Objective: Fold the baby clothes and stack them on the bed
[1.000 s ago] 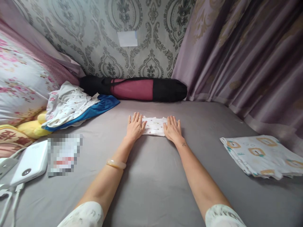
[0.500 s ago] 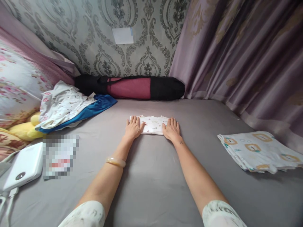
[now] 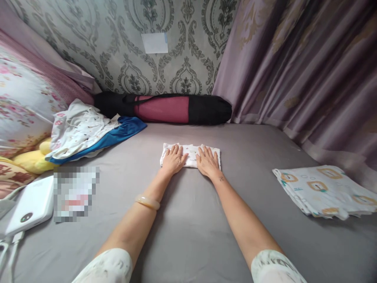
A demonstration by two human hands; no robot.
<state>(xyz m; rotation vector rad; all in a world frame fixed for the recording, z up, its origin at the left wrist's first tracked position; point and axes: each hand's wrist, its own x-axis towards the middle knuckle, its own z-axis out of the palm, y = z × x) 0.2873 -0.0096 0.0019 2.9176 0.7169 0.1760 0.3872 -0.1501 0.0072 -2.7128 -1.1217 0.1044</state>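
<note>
A small white garment or cloth [image 3: 192, 154] with a fine dark print lies folded into a flat rectangle on the grey bed sheet [image 3: 188, 228]. My left hand [image 3: 174, 159] rests palm down on its left half, fingers stretched out and pointing away from me. On the right half lies my right hand [image 3: 207, 160], also flat with its fingers spread. Between the two hands a strip of the printed fabric shows. The cloth's left and right ends stick out past my hands. Whatever lies under my palms is hidden.
At right lies a folded white cloth [image 3: 325, 188] with orange lion-like figures. Crumpled clothes [image 3: 85, 125] with a blue piece [image 3: 129, 131] lie at left, near a white power bank [image 3: 31, 204] with cables and a blurred packet [image 3: 75, 196]. A black-and-red long bag [image 3: 161, 109] lies along the wall.
Both hands have slid inward from the cloth's ends toward its middle, staying flat on it. The cloth's two ends have come into view. The whole view has shifted slightly.
</note>
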